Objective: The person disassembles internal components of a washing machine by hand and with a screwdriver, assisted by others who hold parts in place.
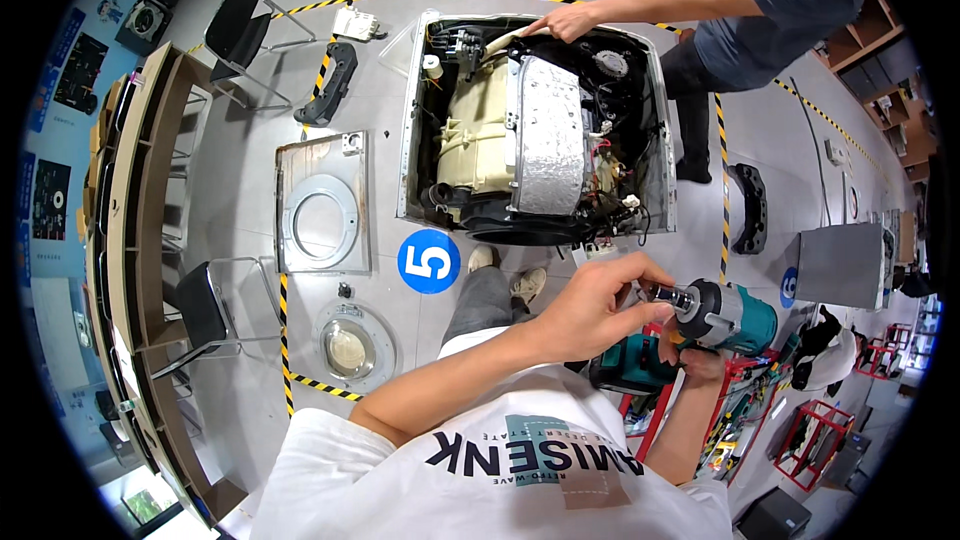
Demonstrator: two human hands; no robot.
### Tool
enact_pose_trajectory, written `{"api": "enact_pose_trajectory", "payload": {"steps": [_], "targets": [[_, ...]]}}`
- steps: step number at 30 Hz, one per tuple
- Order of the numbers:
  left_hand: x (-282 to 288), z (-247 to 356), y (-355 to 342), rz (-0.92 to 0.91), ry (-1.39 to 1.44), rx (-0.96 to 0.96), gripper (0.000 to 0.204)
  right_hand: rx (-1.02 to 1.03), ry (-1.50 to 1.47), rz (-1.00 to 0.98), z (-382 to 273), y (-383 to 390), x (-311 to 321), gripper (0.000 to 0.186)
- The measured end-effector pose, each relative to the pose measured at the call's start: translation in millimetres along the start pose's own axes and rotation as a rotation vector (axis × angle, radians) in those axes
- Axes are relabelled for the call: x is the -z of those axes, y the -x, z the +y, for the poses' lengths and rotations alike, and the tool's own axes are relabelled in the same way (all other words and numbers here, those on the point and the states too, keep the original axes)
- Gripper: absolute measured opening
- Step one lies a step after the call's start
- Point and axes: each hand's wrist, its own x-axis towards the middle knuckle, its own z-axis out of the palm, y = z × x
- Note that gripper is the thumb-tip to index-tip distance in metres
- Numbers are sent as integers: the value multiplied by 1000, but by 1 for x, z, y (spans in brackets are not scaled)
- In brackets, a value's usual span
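My left hand pinches a metal socket bit at the nose of a teal and black cordless power driver. Below and to the right, my right hand grips the driver's handle, partly behind the tool. Beyond my hands stands an opened washing machine with a cream tub and a silver-covered panel exposed, along with dark parts and wires. A co-worker's hand reaches over its top edge from the right and touches a pale hose or part there.
A co-worker stands at right. On the floor lie a front panel, a round door and dark plastic parts. Chairs and a shelving bench line the left; a red tool rack stands lower right.
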Motion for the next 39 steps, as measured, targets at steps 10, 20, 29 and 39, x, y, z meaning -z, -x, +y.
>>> {"api": "enact_pose_trajectory", "payload": {"steps": [10,20,29,39], "targets": [[59,-11,-52,-108,127,-57,28,-18,104,173,-5,-25,-29,62],[104,-14,-73,-208,241,-76,25,20,146,305,-4,-45,-71,63],[116,-19,-76,-253,273,-43,25,7,167,378,-1,-45,-83,61],[120,-16,-71,-301,298,93,25,61,204,465,-5,-49,-101,71]]}}
